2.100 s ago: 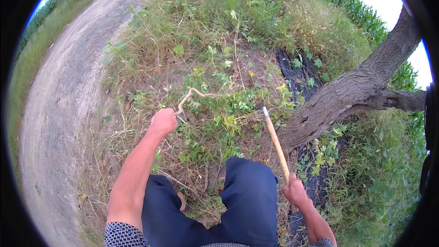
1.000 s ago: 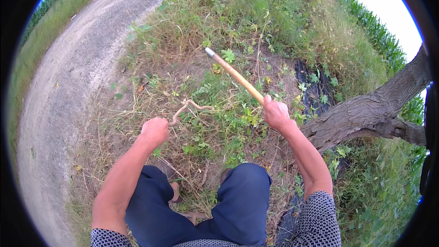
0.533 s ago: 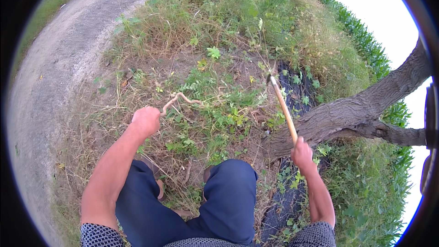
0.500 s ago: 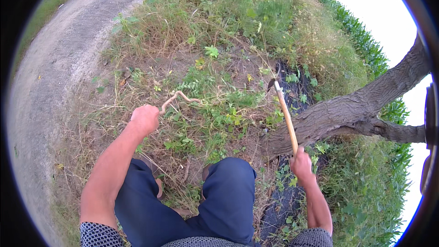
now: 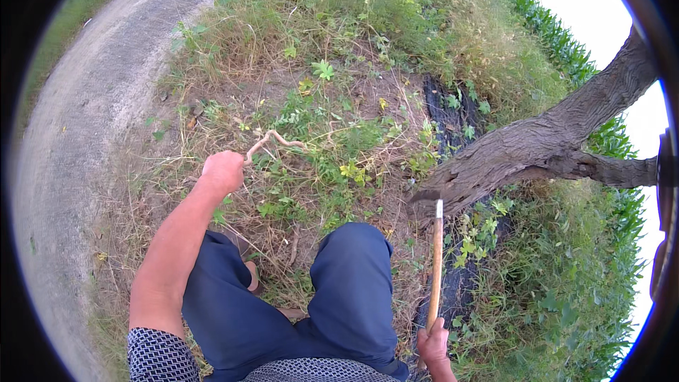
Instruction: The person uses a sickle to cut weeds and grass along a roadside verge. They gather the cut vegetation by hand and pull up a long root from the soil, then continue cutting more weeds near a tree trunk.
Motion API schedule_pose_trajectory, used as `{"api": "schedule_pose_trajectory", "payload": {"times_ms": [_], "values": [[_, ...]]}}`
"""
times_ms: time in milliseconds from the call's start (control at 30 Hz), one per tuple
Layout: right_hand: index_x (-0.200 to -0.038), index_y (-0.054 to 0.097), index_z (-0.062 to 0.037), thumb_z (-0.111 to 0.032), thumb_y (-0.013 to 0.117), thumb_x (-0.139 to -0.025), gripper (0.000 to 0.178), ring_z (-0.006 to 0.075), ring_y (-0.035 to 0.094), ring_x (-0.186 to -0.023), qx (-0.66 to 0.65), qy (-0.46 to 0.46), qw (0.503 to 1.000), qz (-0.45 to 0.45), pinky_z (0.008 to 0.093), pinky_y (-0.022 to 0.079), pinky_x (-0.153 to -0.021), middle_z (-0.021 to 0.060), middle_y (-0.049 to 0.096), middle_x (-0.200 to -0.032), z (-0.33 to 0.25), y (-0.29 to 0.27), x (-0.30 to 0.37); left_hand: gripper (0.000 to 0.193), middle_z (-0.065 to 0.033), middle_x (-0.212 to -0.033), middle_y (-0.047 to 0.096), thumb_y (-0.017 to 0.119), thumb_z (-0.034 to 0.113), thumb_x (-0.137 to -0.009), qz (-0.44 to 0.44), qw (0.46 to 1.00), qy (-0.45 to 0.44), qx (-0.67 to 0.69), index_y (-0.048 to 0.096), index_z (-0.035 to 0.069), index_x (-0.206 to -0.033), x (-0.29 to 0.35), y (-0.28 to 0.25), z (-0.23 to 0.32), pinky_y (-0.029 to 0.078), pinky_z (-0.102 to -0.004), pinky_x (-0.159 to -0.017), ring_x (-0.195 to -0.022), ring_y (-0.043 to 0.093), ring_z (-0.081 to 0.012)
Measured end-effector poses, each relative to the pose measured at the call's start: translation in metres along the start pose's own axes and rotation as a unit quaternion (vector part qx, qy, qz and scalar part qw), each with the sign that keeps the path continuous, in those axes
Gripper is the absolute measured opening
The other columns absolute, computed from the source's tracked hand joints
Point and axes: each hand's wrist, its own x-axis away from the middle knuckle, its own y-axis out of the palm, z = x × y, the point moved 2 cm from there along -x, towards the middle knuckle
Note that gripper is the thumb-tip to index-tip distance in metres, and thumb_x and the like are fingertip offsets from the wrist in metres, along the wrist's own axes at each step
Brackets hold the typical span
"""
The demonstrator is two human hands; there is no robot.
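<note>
My left hand (image 5: 225,172) is closed around one end of a crooked, bare stick (image 5: 267,141), which points right over the weeds (image 5: 332,152). At lower right, my right hand (image 5: 433,340) grips the wooden handle of a sickle (image 5: 437,255). The handle stands nearly upright in the picture. Its dark blade sticks out leftward at the top, in front of the base of the tree trunk (image 5: 488,164); whether it touches the bark I cannot tell. My left fingers are mostly hidden behind the back of the hand.
The leaning trunk and a lower branch (image 5: 615,171) take up the right side. Black sheeting (image 5: 453,124) runs along the ground by the trunk. A gravel track (image 5: 106,92) curves along the left. Tall grass (image 5: 318,7) grows ahead, with green crop plants (image 5: 544,25) at far right.
My right hand has drawn the sickle back toward me, from over the weeds ahead to beside my right knee. My left hand still holds the stick and has barely moved.
</note>
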Motion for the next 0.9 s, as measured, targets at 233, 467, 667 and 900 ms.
{"api": "schedule_pose_trajectory", "payload": {"times_ms": [233,467,667,900], "values": [[-0.106,0.045,-0.0035,-0.011,0.072,-0.090,0.033,0.0493,0.068,-0.062,-0.040,-0.220,0.974,0.039,0.0586,0.055,-0.057,0.0243,0.065,-0.069,-0.145,-0.008,-0.242,0.022,-0.0239,-0.104,0.079,0.068,0.014,-0.090,0.003,1.000,-0.002,0.020,0.076,0.001,-0.106,-0.006,0.010,-0.006,0.063,-0.0503,-0.090,-0.101,0.078,-0.0406],[-0.109,0.054,-0.0012,-0.012,0.069,-0.090,0.026,0.0503,0.073,-0.080,0.064,-0.354,0.932,0.033,0.0593,0.059,-0.071,0.0271,0.074,-0.085,-0.311,0.010,-0.491,0.024,-0.0227,-0.099,0.078,0.066,0.013,-0.090,-0.012,1.000,-0.004,-0.006,0.073,0.001,-0.109,-0.015,0.010,0.000,0.064,-0.0507,-0.087,-0.098,0.078,-0.0402],[-0.110,0.058,-0.0019,-0.010,0.064,-0.095,0.018,0.0427,0.079,-0.087,0.183,-0.335,0.924,-0.010,0.0549,0.063,-0.077,0.0235,0.077,-0.090,-0.323,0.006,-0.533,0.024,-0.0212,-0.103,0.079,0.067,0.015,-0.093,-0.044,0.999,-0.023,-0.015,0.074,0.002,-0.111,-0.014,0.006,-0.002,0.064,-0.0495,-0.087,-0.100,0.079,-0.0381],[-0.109,0.054,-0.0014,-0.015,0.067,-0.093,0.025,0.0477,0.075,-0.077,0.134,-0.202,0.970,-0.017,0.0592,0.061,-0.069,0.0271,0.074,-0.086,-0.133,-0.019,-0.369,0.024,-0.0213,-0.105,0.079,0.066,0.013,-0.093,-0.024,1.000,0.004,-0.008,0.075,0.002,-0.113,-0.016,-0.005,0.002,0.064,-0.0494,-0.089,-0.102,0.079,-0.0381]]}}
